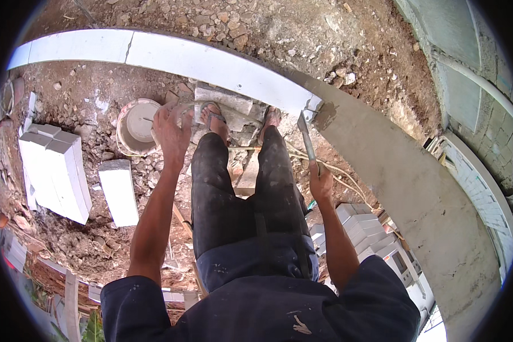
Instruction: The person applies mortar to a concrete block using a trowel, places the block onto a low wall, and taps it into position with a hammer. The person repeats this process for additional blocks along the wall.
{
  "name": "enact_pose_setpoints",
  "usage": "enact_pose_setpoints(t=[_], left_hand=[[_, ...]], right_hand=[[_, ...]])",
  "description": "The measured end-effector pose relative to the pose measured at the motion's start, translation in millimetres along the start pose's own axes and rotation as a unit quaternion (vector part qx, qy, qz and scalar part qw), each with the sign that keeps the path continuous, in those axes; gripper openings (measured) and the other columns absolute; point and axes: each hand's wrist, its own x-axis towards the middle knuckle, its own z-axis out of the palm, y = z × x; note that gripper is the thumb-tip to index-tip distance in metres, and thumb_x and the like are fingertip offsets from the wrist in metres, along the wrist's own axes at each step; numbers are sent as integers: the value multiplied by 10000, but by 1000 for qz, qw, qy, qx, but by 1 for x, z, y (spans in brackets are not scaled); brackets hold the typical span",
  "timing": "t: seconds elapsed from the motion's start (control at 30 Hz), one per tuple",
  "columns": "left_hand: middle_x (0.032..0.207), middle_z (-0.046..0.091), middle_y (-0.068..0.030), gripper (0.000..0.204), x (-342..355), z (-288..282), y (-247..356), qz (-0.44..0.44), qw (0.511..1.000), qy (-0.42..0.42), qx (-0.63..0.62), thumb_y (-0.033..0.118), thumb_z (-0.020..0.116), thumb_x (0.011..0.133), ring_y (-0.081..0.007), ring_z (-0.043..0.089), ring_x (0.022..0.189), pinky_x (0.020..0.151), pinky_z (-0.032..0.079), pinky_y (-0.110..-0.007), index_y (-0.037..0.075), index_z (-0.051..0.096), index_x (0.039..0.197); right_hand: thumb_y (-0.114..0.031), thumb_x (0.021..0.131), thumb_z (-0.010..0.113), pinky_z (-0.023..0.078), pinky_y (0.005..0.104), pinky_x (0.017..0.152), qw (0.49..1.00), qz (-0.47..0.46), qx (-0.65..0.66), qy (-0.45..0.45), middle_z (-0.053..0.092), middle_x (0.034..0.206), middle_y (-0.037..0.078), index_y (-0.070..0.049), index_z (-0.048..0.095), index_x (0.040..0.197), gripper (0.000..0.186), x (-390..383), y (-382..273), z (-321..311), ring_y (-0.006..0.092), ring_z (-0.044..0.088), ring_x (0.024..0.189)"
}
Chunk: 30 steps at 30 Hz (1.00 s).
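My left hand [172, 130] is raised beside a round bucket [122, 132] of grey mortar [139, 121], fingers apart with nothing visible in them. In my right hand [321, 181] is a trowel [306, 137], seen nearly edge-on, its tip pointing away from me. That tip meets the end of a row of white blocks [211, 68] curving across the far side in this view. Fresh, darker mortar [326, 115] lies by the tip, where the blocks meet a grey plastered wall top [404, 182].
A stack of white blocks [54, 171] and a single block [118, 192] stand at the left. More blocks [362, 231] are piled behind my right forearm. A hose [347, 178] crosses the rubble near my feet. A grey wall with a pipe [479, 82] rises at the far right.
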Motion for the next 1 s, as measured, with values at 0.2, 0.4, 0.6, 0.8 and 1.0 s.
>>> enact_pose_setpoints(t=[0.2, 0.4, 0.6, 0.8, 1.0], left_hand=[[1283, 499, -138, 367, 52, 107, 118, 242, 946, -216, 19, 317, 712, 799, -346, 361, 1287, 1051, 261, -541, 122, 657, 1105], [1481, 307, -189, 716, 44, 217, 188, 303, 884, -338, 112, 502, 710, 761, -382, 145, 1428, 1108, 148, -618, 109, 512, 1326], [1505, 276, -184, 850, 24, 276, 186, 279, 899, -309, 138, 589, 713, 713, -418, 112, 1430, 1085, 95, -674, 117, 462, 1374], [1494, 301, -185, 841, 28, 285, 195, 220, 909, -321, 151, 480, 789, 657, -414, 131, 1427, 1096, 23, -664, 154, 471, 1365], [1529, 211, -185, 886, 22, 291, 206, 191, 936, -278, 103, 296, 784, 614, -423, 127, 1422, 1100, -26, -661, 185, 404, 1407]], right_hand=[[-506, 959, 438, 324, 311, 454, 950, 165, 249, 88, 445, 543, -1, -35, 569, 700, 554, -28, 40, 77, 101, 417, 490], [-495, 982, 430, 237, 226, 408, 871, 213, 405, 179, 365, 548, -67, -67, 500, 744, 494, 1, 29, 136, 30, 310, 461], [-423, 1000, 433, 345, 308, 497, 858, 222, 418, 202, 445, 595, 15, 16, 538, 843, 478, 35, 27, 173, 106, 403, 558], [-452, 1002, 425, 279, 290, 459, 852, 168, 383, 314, 406, 577, -21, -35, 502, 750, 494, 63, 17, 190, 87, 352, 521], [-423, 991, 429, 398, 407, 521, 873, 190, 360, 268, 518, 597, 135, 43, 553, 804, 518, 87, 28, 199, 216, 483, 556]])
